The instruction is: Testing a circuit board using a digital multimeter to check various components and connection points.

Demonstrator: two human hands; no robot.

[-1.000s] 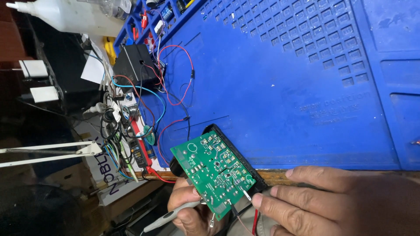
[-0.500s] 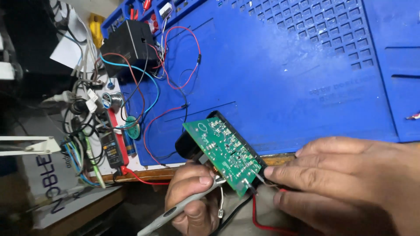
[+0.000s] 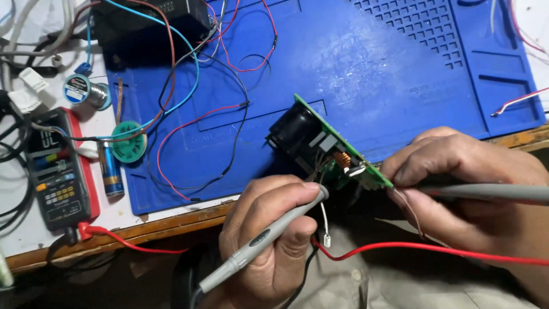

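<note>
Head view: the left hand (image 3: 269, 240) was clenched around a grey probe (image 3: 260, 243), tip at the green circuit board (image 3: 334, 151) (tilted on edge over the blue mat (image 3: 366, 63)). The right hand (image 3: 474, 189) pinched a second grey probe (image 3: 486, 191) against the board's edge.

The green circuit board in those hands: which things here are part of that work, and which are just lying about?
In use:
- green circuit board, edge-on between both hands
- left hand holding a grey probe
- right hand holding a second grey probe
- multimeter, with red lead

Lying about:
- solder spool
- green wick reel
- small blue cylinder
- black box with loose wires
- blue mat
</note>
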